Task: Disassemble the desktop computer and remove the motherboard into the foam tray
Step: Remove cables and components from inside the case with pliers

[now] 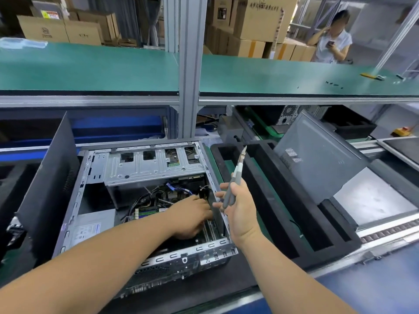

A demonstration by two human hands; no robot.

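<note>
An open desktop computer case [95, 171] lies on its side before me, its metal drive cage at the back. The motherboard [149, 210] with tangled cables sits inside it. My left hand [192, 215] reaches into the case at the right side, fingers down on the board near a black cable bundle; what it grips is hidden. My right hand [238, 205] hovers over the case's right wall, shut on a grey screwdriver [233, 180] that points up. A black foam tray [267, 200] with long slots stands right of the case.
A removed grey side panel [317, 159] leans on the foam tray at the right. A dark panel [45, 177] stands upright left of the case. A green shelf [90, 69] on an aluminium post [190, 64] runs overhead. A person stands far back right among cardboard boxes.
</note>
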